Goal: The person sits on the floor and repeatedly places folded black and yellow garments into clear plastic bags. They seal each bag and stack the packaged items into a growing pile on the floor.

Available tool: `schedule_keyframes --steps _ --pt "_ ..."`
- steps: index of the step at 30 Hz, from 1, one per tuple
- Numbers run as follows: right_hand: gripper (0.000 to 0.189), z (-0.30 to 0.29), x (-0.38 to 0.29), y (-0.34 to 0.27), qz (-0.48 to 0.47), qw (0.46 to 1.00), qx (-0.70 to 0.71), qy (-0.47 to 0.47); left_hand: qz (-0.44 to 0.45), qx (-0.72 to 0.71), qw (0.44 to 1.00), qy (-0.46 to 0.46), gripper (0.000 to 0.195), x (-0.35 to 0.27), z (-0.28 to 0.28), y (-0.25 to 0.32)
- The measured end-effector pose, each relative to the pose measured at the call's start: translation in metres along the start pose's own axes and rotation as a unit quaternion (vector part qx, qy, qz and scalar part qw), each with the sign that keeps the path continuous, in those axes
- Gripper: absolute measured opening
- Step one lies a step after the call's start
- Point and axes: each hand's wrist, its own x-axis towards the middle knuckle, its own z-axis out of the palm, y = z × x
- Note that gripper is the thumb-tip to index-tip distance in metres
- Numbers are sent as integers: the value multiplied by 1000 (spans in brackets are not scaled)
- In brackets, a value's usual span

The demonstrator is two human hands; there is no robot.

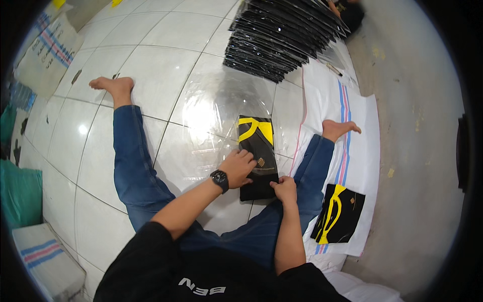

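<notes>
On the floor between my legs lies a folded black fabric item with yellow trim [260, 151], its upper part inside or beneath a clear plastic bag [211, 109]. My left hand [238, 168] rests on its left side, over the plastic, with the fingers curled. At its lower right edge, my right hand [283, 188] pinches the item or the bag's edge; which of the two cannot be told. Another folded black and yellow item [339, 214] lies on a white woven sack [358, 162] beside my right leg.
A large stack of black items in clear plastic [279, 37] stands ahead. A marker pen [334, 70] lies on the sack. Part of another person [347, 15] shows at the top right. White woven sacks [51, 56] and a green bag [22, 192] are at the left.
</notes>
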Motion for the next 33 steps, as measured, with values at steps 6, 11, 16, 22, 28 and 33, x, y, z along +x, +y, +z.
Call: schedule_keyframes --steps 6,11,16,22,28,33 --pt "11 22 -1 -8 -148 849 504 -61 70 50 988 130 10 20 -18 -20" --pt "19 43 -60 -89 -464 843 185 -201 106 92 981 134 12 -22 -85 -27" --pt "55 141 -10 -108 -467 880 -15 88 80 135 975 158 25 -63 -46 -48" --pt "56 211 85 -194 -511 817 -139 229 30 56 983 171 20 -69 -37 -46" --pt "61 166 85 -220 -404 884 -194 134 -80 -41 976 200 27 -70 -55 -64" --pt "78 127 3 -95 -334 921 -177 93 -454 -238 825 239 71 -72 -11 -123"
